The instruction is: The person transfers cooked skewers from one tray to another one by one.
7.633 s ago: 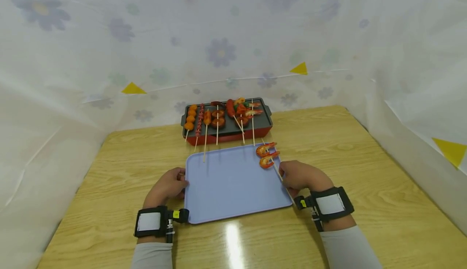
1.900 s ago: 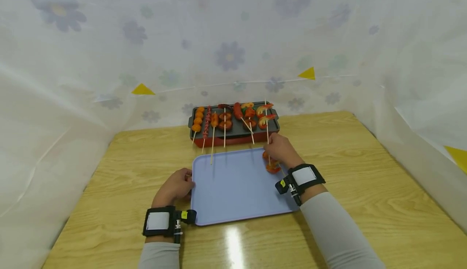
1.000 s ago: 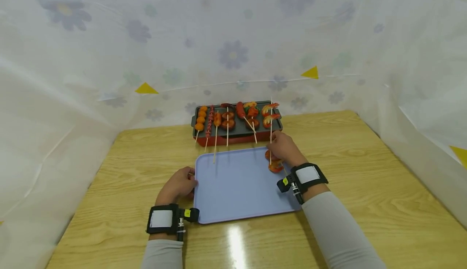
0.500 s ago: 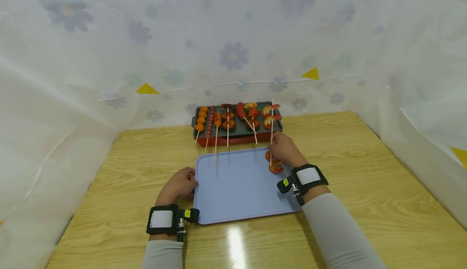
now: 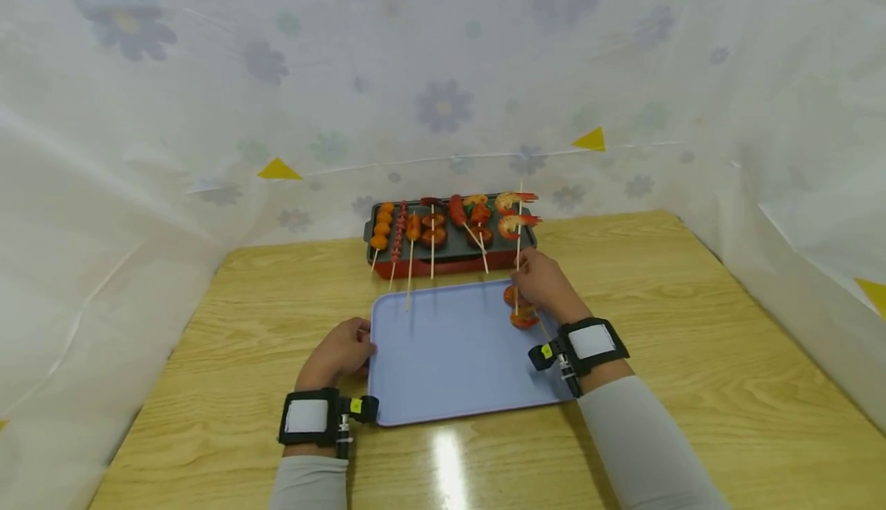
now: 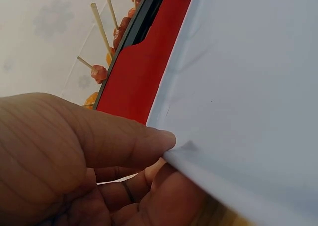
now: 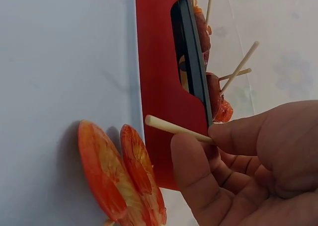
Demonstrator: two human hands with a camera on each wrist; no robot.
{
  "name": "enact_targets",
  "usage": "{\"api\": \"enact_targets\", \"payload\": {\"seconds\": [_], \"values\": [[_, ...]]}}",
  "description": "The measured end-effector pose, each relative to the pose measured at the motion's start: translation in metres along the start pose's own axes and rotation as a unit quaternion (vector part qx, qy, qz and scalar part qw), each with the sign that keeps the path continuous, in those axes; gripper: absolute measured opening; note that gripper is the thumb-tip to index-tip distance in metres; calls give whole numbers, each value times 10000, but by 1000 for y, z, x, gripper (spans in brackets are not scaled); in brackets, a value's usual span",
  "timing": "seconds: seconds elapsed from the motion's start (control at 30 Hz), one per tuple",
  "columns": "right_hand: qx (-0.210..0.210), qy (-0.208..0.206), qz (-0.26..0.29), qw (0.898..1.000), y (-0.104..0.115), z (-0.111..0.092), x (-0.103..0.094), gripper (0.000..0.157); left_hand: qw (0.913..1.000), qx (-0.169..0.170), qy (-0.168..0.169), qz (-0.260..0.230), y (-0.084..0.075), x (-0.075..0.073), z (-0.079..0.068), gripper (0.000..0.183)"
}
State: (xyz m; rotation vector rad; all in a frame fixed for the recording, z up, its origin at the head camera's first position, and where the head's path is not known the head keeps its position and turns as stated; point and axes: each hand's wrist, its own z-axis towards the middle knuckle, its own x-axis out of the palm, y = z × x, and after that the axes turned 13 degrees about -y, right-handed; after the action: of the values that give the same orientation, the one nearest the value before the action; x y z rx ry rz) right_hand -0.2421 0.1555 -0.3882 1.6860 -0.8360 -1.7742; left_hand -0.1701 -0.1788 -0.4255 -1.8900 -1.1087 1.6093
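My left hand [image 5: 338, 353] pinches the left rim of a pale blue tray [image 5: 457, 360]; in the left wrist view the thumb lies on top and curled fingers sit underneath. With thumb and fingers my right hand [image 5: 547, 288] pinches the stick of a shrimp skewer [image 5: 513, 227]. Its two shrimps hang over the right end of a red and black tabletop grill [image 5: 443, 265]. The stick's lower end [image 7: 164, 124] points back over the tray. A second shrimp skewer [image 5: 524, 319] lies on the tray's far right corner, partly hidden by my right hand.
On the grill lie several other skewers: orange balls [image 5: 381, 227], small red pieces [image 5: 398, 231], a sausage [image 5: 413, 227] and round brown slices [image 5: 434, 236]. Some sticks overhang its front towards the tray. A floral white curtain [image 5: 443, 71] stands close behind the wooden table [image 5: 263, 295].
My right hand has left the tray's right edge and taken the shrimp skewer on the grill, which has shifted right. In the last half second its shrimps rose slightly. The left hand stays on the tray.
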Motion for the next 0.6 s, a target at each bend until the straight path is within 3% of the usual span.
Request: {"api": "enact_targets", "payload": {"seconds": [0.33,0.6], "values": [[-408,-174,-146,9989,-4,-4,-1,31,10000,29,-20,71,-1,-1,1,42],[-596,-355,-224,9973,3,-16,-9,24,10000,81,-5,34,1,0,1,42]]}}
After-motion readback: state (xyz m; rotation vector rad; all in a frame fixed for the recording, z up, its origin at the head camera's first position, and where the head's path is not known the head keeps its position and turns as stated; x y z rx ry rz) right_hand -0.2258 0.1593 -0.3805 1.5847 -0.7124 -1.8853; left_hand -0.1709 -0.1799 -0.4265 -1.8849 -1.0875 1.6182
